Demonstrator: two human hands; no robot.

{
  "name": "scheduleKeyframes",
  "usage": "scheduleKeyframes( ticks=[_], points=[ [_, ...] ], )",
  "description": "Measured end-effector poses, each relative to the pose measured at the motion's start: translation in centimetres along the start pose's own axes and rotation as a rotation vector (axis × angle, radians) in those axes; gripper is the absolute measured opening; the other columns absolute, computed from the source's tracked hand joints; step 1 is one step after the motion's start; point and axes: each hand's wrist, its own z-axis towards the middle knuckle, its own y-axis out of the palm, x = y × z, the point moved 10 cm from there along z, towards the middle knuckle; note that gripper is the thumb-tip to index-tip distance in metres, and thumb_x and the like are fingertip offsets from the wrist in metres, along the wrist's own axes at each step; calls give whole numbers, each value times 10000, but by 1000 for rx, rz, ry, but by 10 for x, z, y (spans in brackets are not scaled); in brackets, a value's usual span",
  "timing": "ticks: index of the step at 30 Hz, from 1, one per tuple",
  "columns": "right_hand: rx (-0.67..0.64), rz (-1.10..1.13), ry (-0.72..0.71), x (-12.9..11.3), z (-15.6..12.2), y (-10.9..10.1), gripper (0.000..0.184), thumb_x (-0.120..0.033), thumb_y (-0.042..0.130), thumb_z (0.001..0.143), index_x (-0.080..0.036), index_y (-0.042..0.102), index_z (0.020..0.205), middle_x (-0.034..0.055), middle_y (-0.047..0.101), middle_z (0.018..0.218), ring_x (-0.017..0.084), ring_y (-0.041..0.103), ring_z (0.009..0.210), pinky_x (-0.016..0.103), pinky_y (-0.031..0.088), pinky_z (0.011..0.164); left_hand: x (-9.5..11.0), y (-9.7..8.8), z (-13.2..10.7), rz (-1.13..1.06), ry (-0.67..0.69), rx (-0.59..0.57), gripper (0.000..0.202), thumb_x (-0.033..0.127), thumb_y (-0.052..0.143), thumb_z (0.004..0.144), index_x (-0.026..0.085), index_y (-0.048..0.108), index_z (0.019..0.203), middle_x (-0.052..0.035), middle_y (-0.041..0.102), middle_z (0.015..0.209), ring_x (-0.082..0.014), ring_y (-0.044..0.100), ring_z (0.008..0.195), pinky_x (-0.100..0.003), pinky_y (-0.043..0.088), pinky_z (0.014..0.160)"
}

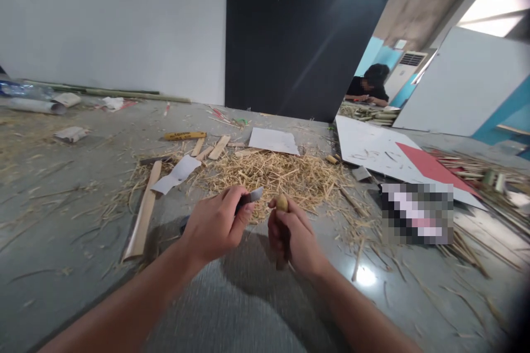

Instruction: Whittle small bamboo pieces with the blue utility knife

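Observation:
My left hand [217, 220] is closed round the dark handle of a knife [256, 194], whose short grey blade points to the right. Between the thumb and fingers of my right hand [298, 231] is a small piece with a rounded, yellowish-brown end [282, 202], perhaps wood or bamboo; my fingers hide its lower part. A narrow gap separates the blade from this piece. Both hands are just in front of a heap of thin straw-coloured shavings [277, 174] on the grey table.
Left of the heap lie a pale wooden strip [143, 212], a torn paper [177, 174] and a yellow utility knife [185, 135]. Behind it is a white sheet [273, 140]. White board [364, 140] and bamboo strips [497, 182] lie right. A person [370, 85] sits far back.

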Motion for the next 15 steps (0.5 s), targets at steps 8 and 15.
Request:
scheduleKeyframes(
  ticks=[8, 15],
  points=[
    [-114, -185, -55, -7, -7, 17, 265, -461, 587, 872, -220, 479, 852, -85, 386, 591, 66, 354, 464, 196, 313, 424, 18, 7, -4, -80, 121, -69, 333, 359, 385, 954, 184, 498, 1214, -108, 684, 1092, -266, 667, 943, -415, 533, 753],
    [-129, -464, -227, -23, -12, 27, 278, -487, 473, 932, -228, 511, 840, -18, 524, 705, 126, 494, 628, 251, 397, 545, 27, 16, -8, -111, 208, -122, 411, 266, 437, 907, 190, 484, 1308, -112, 656, 1219, -255, 654, 1038, -416, 540, 859]
  ],
)
